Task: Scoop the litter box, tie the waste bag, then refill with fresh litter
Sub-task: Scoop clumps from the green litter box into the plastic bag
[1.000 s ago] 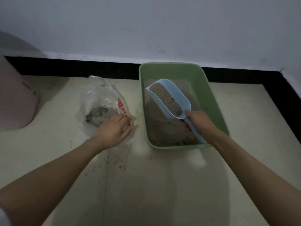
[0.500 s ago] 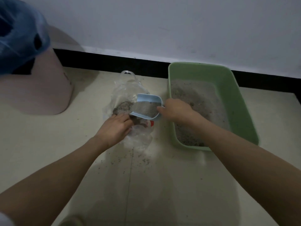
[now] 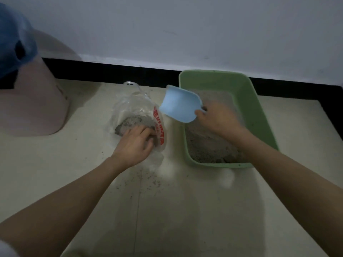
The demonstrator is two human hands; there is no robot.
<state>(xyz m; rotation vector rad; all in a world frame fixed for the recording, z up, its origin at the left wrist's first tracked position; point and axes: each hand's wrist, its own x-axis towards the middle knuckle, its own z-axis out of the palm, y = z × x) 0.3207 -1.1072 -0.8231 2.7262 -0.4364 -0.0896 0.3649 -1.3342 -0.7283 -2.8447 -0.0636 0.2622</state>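
A green litter box with grey litter stands on the floor by the wall. Left of it lies a clear plastic waste bag with red print, holding a grey heap of scooped litter. My left hand presses on the bag's near edge and holds it. My right hand grips the handle of a light blue scoop. The scoop hangs tilted between bag and box, its underside toward me, so its inside is hidden.
A pink rounded container stands at the left, with a blue bag-like thing above it at the frame's edge. Spilled litter grains dot the cream floor in front of the bag. A black baseboard runs along the wall.
The scoop went from the box, full, over to the bag, then lifted away toward the box. The heap in the bag has grown. My left hand stayed on the bag.
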